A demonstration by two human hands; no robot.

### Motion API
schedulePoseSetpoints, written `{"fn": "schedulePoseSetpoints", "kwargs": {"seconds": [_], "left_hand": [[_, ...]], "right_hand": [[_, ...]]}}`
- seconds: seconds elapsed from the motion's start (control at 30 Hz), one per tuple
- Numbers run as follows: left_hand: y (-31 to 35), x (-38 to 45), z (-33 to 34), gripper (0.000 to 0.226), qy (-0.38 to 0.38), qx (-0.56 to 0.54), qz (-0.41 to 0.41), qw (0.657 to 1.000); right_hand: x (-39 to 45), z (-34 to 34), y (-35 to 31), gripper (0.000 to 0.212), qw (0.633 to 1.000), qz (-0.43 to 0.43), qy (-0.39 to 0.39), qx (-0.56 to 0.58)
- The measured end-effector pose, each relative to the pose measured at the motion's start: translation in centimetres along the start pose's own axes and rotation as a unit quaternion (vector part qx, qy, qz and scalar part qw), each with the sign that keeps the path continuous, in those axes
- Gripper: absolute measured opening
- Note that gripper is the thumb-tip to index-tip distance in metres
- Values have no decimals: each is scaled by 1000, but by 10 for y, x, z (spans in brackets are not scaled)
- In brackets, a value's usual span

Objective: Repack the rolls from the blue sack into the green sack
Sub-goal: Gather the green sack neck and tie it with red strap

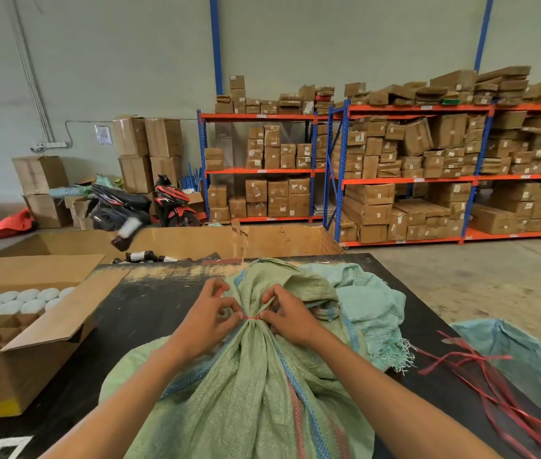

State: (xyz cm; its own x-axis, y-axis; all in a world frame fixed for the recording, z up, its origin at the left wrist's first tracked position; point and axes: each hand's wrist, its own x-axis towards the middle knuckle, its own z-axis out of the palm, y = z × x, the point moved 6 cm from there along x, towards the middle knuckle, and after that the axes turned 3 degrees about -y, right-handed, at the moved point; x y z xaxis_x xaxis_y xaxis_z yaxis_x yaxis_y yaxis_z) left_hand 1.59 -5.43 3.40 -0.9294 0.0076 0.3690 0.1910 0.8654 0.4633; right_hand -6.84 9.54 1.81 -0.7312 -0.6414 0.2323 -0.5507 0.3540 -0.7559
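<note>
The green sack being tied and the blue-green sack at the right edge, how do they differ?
The green sack bulges full; the blue-green sack lies slack. The green sack's neck is gathered and cinched with a red string pinched by the left hand and right hand; the blue-green sack's mouth gapes open. Both are woven.

Two hands, left hand (207, 321) and right hand (290, 318), at one red tie (251, 317) on one green sack (255, 392). Right of that sack, two blue sacks (368, 306) (527, 356); left of it, one open carton (14, 346). Behind the sack, two motorbikes (120, 205) (176, 205).
</note>
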Motion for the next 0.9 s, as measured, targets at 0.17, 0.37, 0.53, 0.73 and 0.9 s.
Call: {"fn": "schedulePoseSetpoints", "kwargs": {"seconds": [0.17, 0.37, 0.53, 0.73, 0.9], "left_hand": [[-1, -2, -25, 15, 70, 336, 7, 939], [12, -1, -22, 10, 30, 471, 72, 879], [-3, 0, -18, 21, -49, 347, 21, 936], [7, -9, -24, 30, -8, 307, 70, 949], [19, -9, -23, 28, 29, 164, 68, 984]], "right_hand": [[6, -8, -3, 11, 998, -40, -4, -56], [4, -17, -8, 19, 982, -104, 9, -154], [-2, -17, 11, 5, 973, -103, 12, -207], [-2, -18, 13, 9, 969, -96, -5, -230], [-4, -19, 16, 10, 985, -59, -64, -151]]}}
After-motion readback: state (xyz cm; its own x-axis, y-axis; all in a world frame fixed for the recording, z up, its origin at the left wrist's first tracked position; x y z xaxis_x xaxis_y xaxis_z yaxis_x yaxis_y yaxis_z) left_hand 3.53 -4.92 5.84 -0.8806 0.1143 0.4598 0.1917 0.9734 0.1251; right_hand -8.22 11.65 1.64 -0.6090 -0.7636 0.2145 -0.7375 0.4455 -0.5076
